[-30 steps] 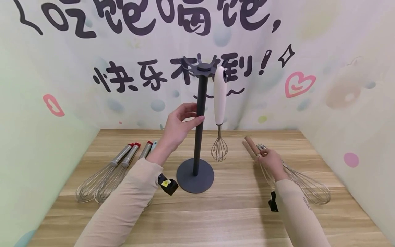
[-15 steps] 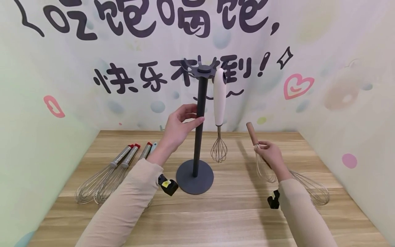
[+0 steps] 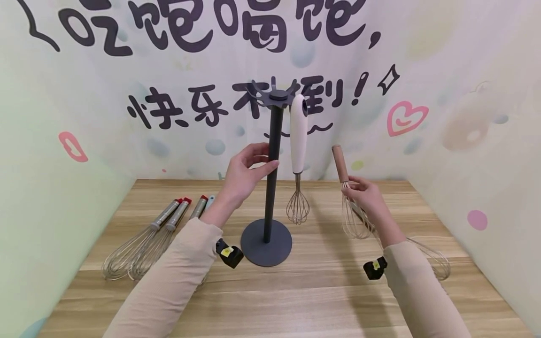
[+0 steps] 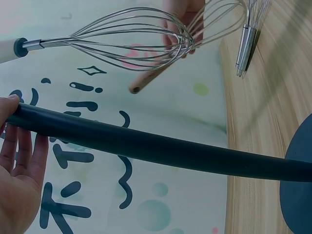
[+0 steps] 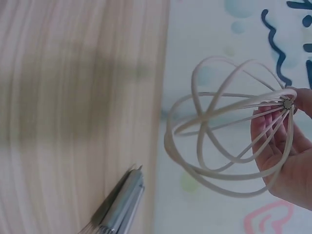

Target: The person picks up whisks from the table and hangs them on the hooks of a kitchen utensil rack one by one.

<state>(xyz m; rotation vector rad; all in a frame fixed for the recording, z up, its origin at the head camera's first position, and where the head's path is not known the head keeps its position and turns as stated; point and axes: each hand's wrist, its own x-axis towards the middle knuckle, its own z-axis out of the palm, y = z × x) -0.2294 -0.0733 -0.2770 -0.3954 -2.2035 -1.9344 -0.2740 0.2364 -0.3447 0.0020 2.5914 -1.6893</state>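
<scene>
1. Hidden or cut off: in the right wrist view only the fingers [image 5: 280, 146] of the right hand show, and the wooden handle is out of frame. In the left wrist view the stand's top is cut off. The wire heads of the whisks behind the right forearm are partly covered by the sleeve [image 3: 416, 291].
2. Wooden-handled whisk [image 3: 348, 202]: held off the table [image 3: 317, 291], to the right of the stand. Long axis close to upright, leaning slightly; handle end points up, wire loops hang down.
3. Right hand [image 3: 367, 199]: raised above the table, fingers pinching the whisk where the handle meets the wires. Forearm runs up from lower right.
4. Left hand [image 3: 245, 173]: thumb and fingers wrapped loosely around the pole of the dark stand [image 3: 270, 188], about mid-height. In the left wrist view the fingertips touch the pole; the palm stays off it.
5. Stand is upright on a round base, with a spoked top. A white-handled whisk [image 3: 298, 155] hangs from a spoke, wires down, just right of the pole.
6. Left side of table: a group of metal whisks [image 3: 143, 239] lying flat, handles pointing away, some red-tipped.
</scene>
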